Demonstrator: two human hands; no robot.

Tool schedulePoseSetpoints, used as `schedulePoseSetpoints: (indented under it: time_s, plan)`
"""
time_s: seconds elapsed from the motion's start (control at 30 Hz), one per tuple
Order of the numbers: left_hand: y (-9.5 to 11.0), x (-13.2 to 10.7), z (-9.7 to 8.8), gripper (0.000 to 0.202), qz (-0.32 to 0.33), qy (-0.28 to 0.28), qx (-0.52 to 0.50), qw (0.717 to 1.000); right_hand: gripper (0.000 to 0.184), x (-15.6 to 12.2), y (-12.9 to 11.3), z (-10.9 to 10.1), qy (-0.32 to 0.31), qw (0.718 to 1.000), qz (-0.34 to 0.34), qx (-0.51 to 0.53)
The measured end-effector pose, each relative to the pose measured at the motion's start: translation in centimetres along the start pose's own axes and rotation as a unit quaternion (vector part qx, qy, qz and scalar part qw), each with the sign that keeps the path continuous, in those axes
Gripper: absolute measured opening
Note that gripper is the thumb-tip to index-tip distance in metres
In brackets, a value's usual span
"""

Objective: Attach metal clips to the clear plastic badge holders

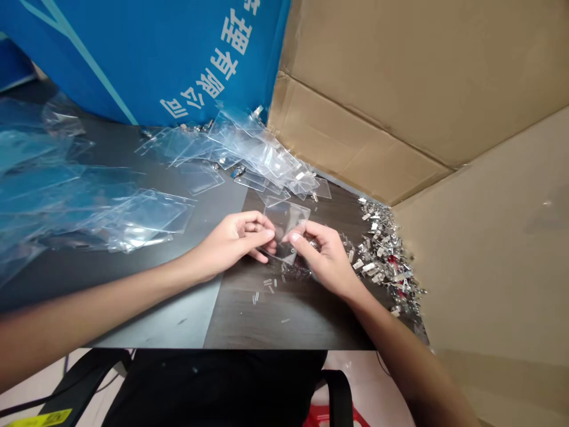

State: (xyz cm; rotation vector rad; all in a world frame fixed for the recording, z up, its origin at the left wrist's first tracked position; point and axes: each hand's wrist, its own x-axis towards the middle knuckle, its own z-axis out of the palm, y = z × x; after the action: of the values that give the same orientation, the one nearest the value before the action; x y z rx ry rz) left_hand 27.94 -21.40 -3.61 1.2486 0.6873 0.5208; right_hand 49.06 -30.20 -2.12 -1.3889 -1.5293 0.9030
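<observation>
Pinching a plastic sleeve point(287, 222) in both hands' fingers point(267, 235) — dark tabletop point(284, 317), cardboard point(489, 237) alongside.

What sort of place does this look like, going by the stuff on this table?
Probably a small workshop or packing corner: clear plastic sleeves lie heaped on a dark table, beside a pile of metal clips and an open cardboard carton.

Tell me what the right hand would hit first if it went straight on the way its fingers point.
The clear plastic badge holder comes first: the right hand's fingertips seem already on it. Just beyond lies the left hand, though depth is hard to judge.
</observation>
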Motion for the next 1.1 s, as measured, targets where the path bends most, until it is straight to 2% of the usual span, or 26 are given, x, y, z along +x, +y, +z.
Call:
schedulePoseSetpoints:
  time_s: [0.07,0.17,0.27,0.37,0.53,0.63,0.7,0.77,0.87,1.03,1.1]
  plan:
    - [-0.3,-0.1,0.3,0.034,0.025,0.025,0.032,0.999,0.026,-0.2,-0.1,0.1,-0.012,1.0,-0.01,-0.025]
    - [-0.4,-0.5,0.8,0.042,0.076,0.06,0.084,0.992,0.026,-0.3,-0.2,0.2,-0.023,0.998,-0.019,-0.051]
    - [-0.3,-1.0,1.2,0.059,0.109,0.033,0.13,0.985,0.033,-0.6,-0.2,0.2,-0.057,0.998,-0.023,-0.025]
    - [-0.4,-1.2,1.4,0.075,0.108,0.029,0.167,0.98,0.038,-0.8,-0.3,0.2,-0.085,0.996,-0.028,-0.003]
    - [-1.1,-1.1,1.2,0.072,0.125,0.038,0.211,0.969,0.037,-0.6,-0.7,0.3,-0.099,0.992,-0.069,-0.039]
    - [-1.2,-1.0,0.6,0.076,0.131,0.042,0.248,0.959,0.023,-0.3,-0.5,0.1,-0.113,0.993,-0.038,0.005]
    - [-1.2,-1.0,0.2,0.076,0.138,0.036,0.276,0.95,0.027,0.0,-0.2,-0.1,-0.123,0.991,-0.004,0.044]
    - [-1.1,-1.0,0.0,0.074,0.145,0.028,0.298,0.943,0.039,0.2,0.1,-0.4,-0.127,0.989,0.029,0.073]
    - [-0.8,-1.1,0.1,0.066,0.148,0.033,0.304,0.941,0.045,0.5,0.5,-0.5,-0.126,0.986,0.057,0.09]
    - [-0.2,-1.2,0.6,0.031,0.152,0.056,0.247,0.955,0.028,0.6,1.0,-0.2,-0.113,0.986,0.064,0.106]
    - [0.1,-1.2,0.6,0.02,0.158,0.064,0.23,0.958,0.027,0.6,1.1,0.0,-0.108,0.984,0.07,0.126]
